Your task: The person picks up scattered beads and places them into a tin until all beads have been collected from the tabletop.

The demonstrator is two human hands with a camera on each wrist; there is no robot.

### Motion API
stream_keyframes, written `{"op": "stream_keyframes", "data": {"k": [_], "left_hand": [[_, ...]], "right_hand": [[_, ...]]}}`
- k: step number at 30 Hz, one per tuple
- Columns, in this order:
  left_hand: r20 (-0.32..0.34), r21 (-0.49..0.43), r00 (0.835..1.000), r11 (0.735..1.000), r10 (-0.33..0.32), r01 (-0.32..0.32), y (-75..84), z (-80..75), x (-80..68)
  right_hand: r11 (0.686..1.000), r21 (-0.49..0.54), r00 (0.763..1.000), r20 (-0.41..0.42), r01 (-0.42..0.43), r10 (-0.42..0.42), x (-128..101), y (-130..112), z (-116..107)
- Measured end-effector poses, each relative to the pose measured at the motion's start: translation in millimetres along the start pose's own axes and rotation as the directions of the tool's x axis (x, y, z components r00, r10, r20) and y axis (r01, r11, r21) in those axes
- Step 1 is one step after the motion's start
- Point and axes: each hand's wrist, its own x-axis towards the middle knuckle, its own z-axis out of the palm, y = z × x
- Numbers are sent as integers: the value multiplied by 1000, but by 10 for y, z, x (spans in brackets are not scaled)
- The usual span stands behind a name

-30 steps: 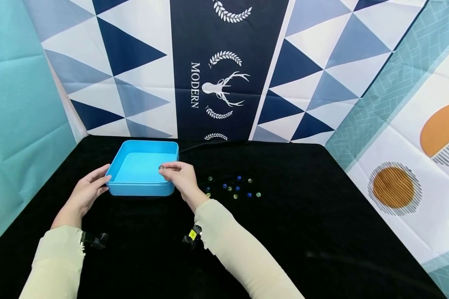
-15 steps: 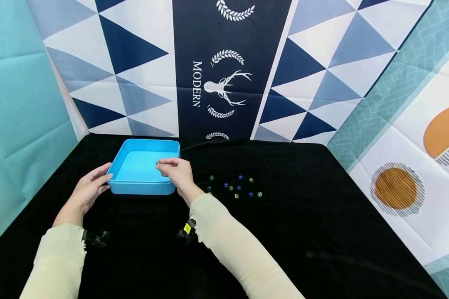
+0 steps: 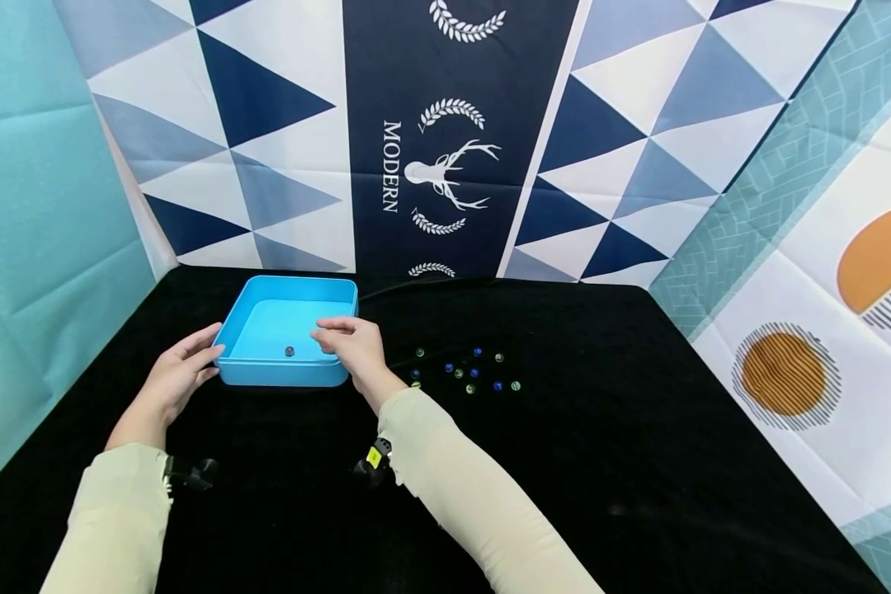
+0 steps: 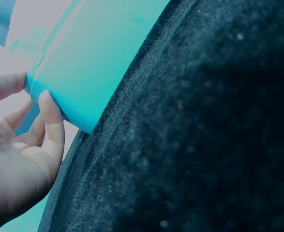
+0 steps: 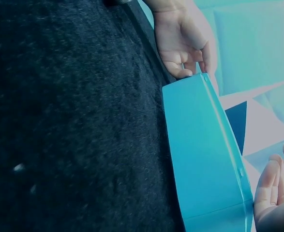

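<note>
From the head view I see my left hand (image 3: 169, 381) resting relaxed fingers on the near left corner of the blue tray (image 3: 339, 289). My right hand (image 3: 355, 351) hovers over the near right rim, fingers released; a dark marble (image 3: 289, 351) lies inside, just left of those fingertips. Loose marbles (image 3: 469, 372) sit right of that hand.

Left wrist: fingertips (image 4: 49, 108) touch the tray wall (image 4: 93, 58).

Right wrist: fingers (image 5: 272, 186) loose, empty.

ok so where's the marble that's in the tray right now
In the head view, the marble lies on the floor of the blue tray, near its front wall, between the left hand and right hand.
</note>
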Motion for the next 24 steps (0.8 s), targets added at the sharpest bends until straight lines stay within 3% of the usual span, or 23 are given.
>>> {"op": "stream_keyframes", "data": {"k": [8, 24], "left_hand": [[1, -18, 1000, 1000, 1, -1, 3, -4, -8], [6, -38, 1000, 999, -3, 3, 7, -2, -24]], "right_hand": [[999, 46, 998, 60, -5, 2, -75, 29, -144], [997, 73, 997, 70, 15, -20, -232, 117, -417]]}}
